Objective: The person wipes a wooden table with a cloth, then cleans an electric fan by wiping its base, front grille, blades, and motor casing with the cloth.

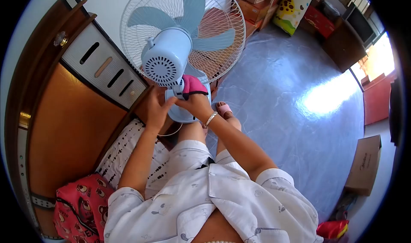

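Observation:
A light blue electric fan (173, 50) with a white wire cage stands in front of me, seen from the motor side. My right hand (198, 105) is closed on a pink cloth (193, 86) with dark edging, pressed against the fan's neck just under the motor housing. On the other side of the neck is my left hand (159, 111), curled around it with the thumb pointing toward my right hand. Its fingertips are partly hidden behind the neck and motor. Below my hands, the fan's round base (183, 114) shows in part.
At left stands a wooden cabinet or headboard (77, 144) with a slotted panel (105, 65). Beside my leg lie a white patterned cushion (124, 151) and a red printed bag (81, 204). Cardboard boxes (252, 7) are stacked at the back; another box (364, 166) stands at right.

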Demonstrator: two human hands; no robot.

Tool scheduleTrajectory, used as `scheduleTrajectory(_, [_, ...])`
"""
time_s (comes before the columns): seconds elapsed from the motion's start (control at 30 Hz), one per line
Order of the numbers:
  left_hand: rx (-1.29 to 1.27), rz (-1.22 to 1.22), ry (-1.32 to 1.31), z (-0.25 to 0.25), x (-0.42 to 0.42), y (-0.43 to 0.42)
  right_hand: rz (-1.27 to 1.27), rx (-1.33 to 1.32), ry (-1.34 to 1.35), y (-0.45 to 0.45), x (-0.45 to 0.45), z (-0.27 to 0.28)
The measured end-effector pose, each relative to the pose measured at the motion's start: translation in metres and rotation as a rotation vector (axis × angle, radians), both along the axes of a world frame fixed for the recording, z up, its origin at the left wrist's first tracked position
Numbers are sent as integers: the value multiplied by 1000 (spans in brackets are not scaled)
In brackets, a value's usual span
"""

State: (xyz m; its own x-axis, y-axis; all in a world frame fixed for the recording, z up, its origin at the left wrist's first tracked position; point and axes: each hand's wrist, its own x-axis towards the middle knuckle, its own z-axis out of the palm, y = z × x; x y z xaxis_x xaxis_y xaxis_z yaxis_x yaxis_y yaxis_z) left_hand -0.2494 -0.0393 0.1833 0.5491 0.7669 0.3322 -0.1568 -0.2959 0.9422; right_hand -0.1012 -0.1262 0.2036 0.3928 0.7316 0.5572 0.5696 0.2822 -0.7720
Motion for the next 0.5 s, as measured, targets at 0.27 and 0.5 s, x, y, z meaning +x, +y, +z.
scheduleTrajectory(0.27, [-31, 69, 82, 28, 50, -22, 201, -72, 175, -31, 10, -19])
scheduleTrajectory(0.5, [90, 150, 0, 5, 59, -33, -80, 217, -193, -58, 66, 36])
